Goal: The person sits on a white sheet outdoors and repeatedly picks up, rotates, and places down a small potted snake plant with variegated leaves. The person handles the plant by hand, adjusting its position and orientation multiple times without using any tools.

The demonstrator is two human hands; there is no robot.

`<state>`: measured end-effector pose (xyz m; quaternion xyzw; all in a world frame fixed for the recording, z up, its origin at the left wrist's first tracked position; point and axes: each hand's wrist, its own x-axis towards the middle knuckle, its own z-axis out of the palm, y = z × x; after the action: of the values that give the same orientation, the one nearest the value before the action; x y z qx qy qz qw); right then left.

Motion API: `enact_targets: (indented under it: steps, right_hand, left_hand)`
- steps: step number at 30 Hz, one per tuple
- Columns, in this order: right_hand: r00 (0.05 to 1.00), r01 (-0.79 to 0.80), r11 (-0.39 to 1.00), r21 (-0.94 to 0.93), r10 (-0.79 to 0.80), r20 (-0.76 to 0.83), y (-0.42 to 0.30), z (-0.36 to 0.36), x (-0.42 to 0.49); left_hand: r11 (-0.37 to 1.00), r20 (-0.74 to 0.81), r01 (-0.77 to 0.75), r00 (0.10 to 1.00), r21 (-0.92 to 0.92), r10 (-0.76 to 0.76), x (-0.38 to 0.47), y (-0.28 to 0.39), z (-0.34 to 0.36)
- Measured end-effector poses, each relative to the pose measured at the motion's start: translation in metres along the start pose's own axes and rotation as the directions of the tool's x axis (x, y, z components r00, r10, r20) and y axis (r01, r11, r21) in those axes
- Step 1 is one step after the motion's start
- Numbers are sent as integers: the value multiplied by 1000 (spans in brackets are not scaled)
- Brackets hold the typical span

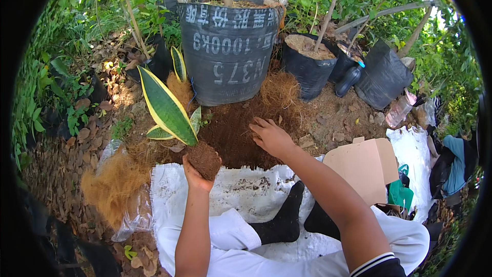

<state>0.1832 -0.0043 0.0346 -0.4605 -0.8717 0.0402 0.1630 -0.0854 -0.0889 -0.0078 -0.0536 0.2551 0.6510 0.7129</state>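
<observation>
A snake plant leaf (167,104), green with yellow edges, rises tilted to the left from a round ball of brown soil or coir (204,159). My left hand (198,175) cups that ball from below, over the edge of a white woven sheet (246,192). Dark loose soil (234,134) lies on the ground beyond the sheet. Over its right part my right hand (269,136) reaches, palm down and fingers apart, holding nothing that shows; its fingertips are near or at the soil. Smaller variegated leaves (159,133) show behind the held plant.
A large black grow bag (230,54) with a trunk stands behind the soil, smaller black bags (309,67) to its right. Orange-brown fibre (115,188) lies at left on clear plastic. At right are a cardboard box (357,169), a green bag (400,192) and a plastic bottle (399,111).
</observation>
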Motion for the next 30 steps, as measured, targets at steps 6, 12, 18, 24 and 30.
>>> enact_targets:
  steps: [6,12,18,24,30]
  right_hand:
    - [949,-121,993,-4,116,293,-27,31,-20]
    - [949,20,1000,8,-21,314,-65,82,-84]
    - [941,27,997,-78,1,338,-76,87,-98]
    - [993,-55,997,50,50,110,-58,67,-84]
    - [622,585,735,342,-678,391,-78,80,-111]
  left_hand:
    - [1000,-33,-28,999,-7,28,-1,8,-1]
    - [1000,-19,-14,1000,-5,14,-2,10,-4]
    - [1000,-46,-17,999,13,17,-1,6,-3]
    - [999,-56,-27,998,18,27,-1,6,-4]
    - [1000,-80,-18,997,24,20,6,2,-1]
